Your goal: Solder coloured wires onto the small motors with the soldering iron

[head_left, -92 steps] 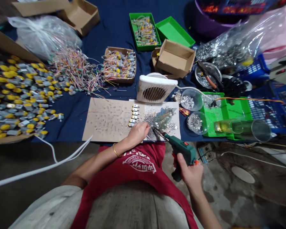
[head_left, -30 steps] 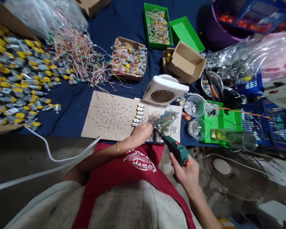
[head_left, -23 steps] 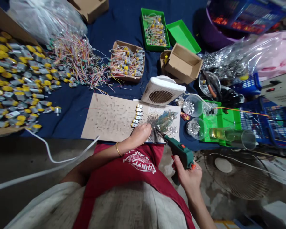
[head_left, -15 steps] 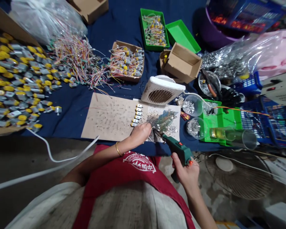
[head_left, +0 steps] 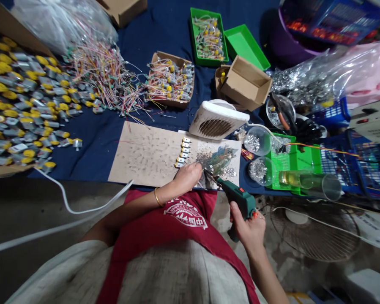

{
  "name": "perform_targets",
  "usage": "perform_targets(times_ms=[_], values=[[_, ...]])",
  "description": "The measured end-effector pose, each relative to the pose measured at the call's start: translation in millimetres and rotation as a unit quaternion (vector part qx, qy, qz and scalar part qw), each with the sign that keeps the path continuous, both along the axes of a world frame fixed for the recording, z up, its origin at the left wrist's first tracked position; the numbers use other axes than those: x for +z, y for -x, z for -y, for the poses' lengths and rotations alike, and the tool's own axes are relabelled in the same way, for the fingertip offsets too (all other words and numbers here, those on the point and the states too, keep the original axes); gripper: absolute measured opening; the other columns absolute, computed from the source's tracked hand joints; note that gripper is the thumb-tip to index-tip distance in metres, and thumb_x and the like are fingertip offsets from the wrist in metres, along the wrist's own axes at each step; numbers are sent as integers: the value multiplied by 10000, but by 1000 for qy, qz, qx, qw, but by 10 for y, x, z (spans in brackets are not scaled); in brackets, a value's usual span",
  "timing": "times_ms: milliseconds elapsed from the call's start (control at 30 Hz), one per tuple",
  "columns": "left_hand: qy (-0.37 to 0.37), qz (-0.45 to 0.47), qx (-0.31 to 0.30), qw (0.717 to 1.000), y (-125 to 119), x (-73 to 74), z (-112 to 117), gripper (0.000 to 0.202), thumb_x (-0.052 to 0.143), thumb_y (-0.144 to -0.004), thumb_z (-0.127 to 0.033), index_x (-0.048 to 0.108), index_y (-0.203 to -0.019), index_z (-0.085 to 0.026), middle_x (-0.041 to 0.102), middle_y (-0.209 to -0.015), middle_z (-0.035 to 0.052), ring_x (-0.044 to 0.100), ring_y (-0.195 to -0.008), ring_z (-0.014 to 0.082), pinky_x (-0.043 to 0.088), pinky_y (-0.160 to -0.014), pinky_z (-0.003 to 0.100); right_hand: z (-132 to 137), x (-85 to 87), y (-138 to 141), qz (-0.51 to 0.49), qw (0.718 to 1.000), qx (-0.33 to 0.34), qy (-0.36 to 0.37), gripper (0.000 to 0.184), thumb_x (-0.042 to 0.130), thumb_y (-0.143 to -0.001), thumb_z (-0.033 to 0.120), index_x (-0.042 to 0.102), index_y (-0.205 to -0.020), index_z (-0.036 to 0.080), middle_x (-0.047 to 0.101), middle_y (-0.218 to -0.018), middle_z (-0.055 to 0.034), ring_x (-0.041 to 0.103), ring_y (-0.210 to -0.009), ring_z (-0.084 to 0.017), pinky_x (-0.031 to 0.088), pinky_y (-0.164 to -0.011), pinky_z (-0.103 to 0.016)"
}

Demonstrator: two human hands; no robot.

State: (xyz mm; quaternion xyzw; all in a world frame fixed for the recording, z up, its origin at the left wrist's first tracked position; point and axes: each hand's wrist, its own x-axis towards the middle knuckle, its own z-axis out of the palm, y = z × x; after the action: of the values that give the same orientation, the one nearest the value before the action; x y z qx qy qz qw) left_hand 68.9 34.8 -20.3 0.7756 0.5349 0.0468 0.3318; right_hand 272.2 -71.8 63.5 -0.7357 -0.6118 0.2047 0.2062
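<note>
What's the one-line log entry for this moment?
right hand: grips green tool | left hand: by tool tip, hold unclear | motor row: just beyond left hand

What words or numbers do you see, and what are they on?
"中国": on the red apron; its other lettering is too small or folded to read.
White sheet at lower right: print too blurred to read.
Pale box at far right: marks too small to read.

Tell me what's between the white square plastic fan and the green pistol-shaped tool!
In the head view, between the fan and tool lies a pale flat sheet with a blue-green patch and scattered silvery bits.
</note>
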Motion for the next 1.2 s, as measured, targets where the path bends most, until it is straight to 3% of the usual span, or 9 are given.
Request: perform_targets(times_ms=[233,533,767,967,1200], values=[[5,3,0,1000,0,0,-3,228,449,-1034,-200,660,-1032,-113,730,-1006,147,709,-925,260,539,-823,355,-53,51,49,7,1000,22,4,452,577,-927,580,697,-700,208,600,-515,-38,654,-569,-226,523,-597,-312],[5,8,3,1000,-4,24,-3,211,456,-1025,-185,657,-1001,-126,725,-979,134,703,-901,245,539,-824,345,-129,159,198,8,994,92,-56,348,588,-942,495,714,-787,210,718,-721,-75,708,-679,-221,555,-653,-300],[-5,-3,-6,1000,4,38,-2,227,440,-1029,-178,657,-1014,-112,728,-977,142,704,-903,244,541,-828,342,-103,127,162,-4,999,41,-22,469,586,-912,597,640,-623,231,555,-465,-20,609,-500,-206,521,-576,-310],[-13,13,-1,1000,13,19,2,199,464,-1019,-178,652,-978,-127,721,-941,122,696,-875,224,537,-824,328,-13,84,10,-53,997,-23,41,546,604,-883,661,617,-562,219,599,-463,-25,588,-421,-185,488,-476,-291],[-20,10,9,1000,14,-1,11,180,481,-1009,-181,648,-954,-143,723,-935,109,688,-862,214,533,-827,316,175,86,2,-93,987,-125,24,578,642,-830,698,636,-539,199,605,-446,-52,585,-389,-188,453,-391,-282]])
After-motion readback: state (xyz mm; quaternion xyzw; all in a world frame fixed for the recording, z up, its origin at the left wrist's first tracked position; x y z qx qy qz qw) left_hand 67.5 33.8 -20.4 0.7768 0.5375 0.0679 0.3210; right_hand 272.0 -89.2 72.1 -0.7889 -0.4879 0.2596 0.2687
